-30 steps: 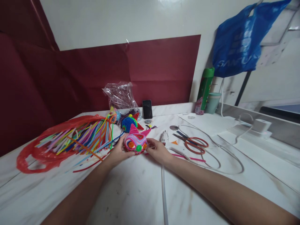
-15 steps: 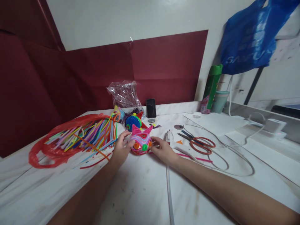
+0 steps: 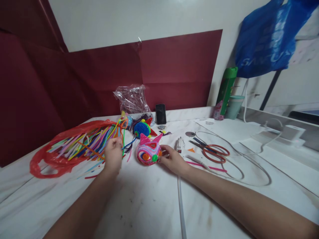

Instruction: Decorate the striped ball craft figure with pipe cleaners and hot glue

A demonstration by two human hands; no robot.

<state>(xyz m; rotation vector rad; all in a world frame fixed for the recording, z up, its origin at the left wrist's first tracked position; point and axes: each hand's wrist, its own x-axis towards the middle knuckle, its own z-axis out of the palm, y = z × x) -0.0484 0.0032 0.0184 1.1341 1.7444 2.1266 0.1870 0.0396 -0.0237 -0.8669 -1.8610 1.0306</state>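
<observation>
Head view: pink eared ball [image 3: 149,152] sits mid-scene on the tabletop [image 3: 147,205]. Right hand [image 3: 174,162] has its fingers against the ball's right side; firm grip cannot be confirmed. Left hand [image 3: 113,154], apart at left, is blurred; finger closure undetermined. Orange-handled scissors [image 3: 206,151] lie right.

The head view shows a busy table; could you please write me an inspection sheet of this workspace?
Surface: white marbled tabletop, a few dark specks near the front.
Things at hand: pink-eared striped ball resting on it.
Clutter: multicoloured fuzzy sticks in or on a red plastic bag; orange-handled scissors.
Hands: right hand touches the striped ball; left hand, blurred, is apart from it, contents unclear.
Cables: white cable looped loosely beside the scissors.
Surroundings: maroon sheet behind; blue bag hanging at right.
</observation>
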